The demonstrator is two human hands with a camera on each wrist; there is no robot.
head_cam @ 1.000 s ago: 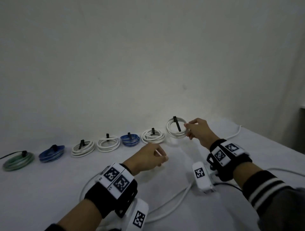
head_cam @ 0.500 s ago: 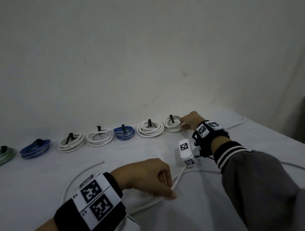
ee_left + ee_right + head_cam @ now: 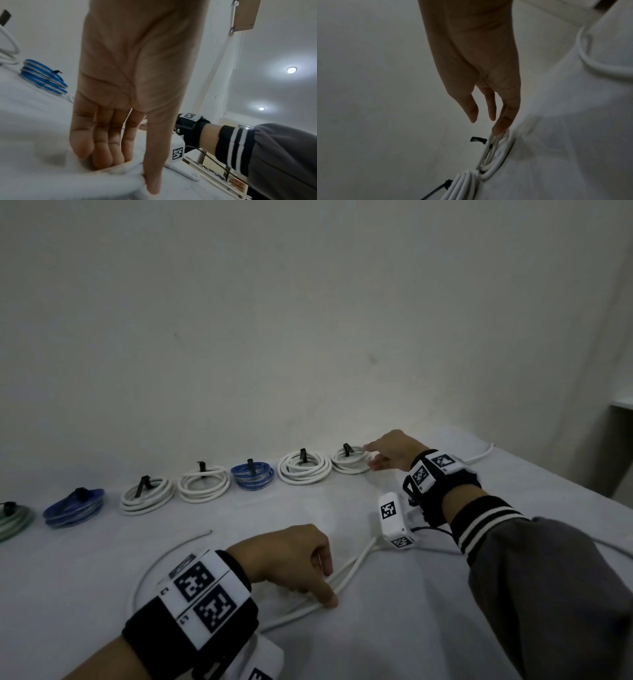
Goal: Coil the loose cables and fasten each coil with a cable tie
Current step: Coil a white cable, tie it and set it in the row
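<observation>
A row of tied coils lies along the wall. Its rightmost member is a white coil (image 3: 351,462) (image 3: 494,159) with a black cable tie (image 3: 347,449) (image 3: 477,139), lying flat on the white cloth. My right hand (image 3: 373,455) (image 3: 488,119) is stretched out beside it, fingers straight, one fingertip touching the coil's rim. A loose white cable (image 3: 352,571) (image 3: 85,181) loops over the cloth in front of me. My left hand (image 3: 325,590) (image 3: 120,162) is down on it, thumb and curled fingers pinching the cable.
Left of the white coil lie several more tied coils: white (image 3: 304,470), blue (image 3: 252,479) (image 3: 44,79), white (image 3: 203,487), white (image 3: 147,499), blue (image 3: 73,508), green (image 3: 13,520). Another loose white cable (image 3: 483,451) runs at the far right. The wall stands right behind the row.
My right hand lowered the tied white coil onto the cloth at the row's right end and let go of it. My left hand dropped from mid-air onto the loose cable.
</observation>
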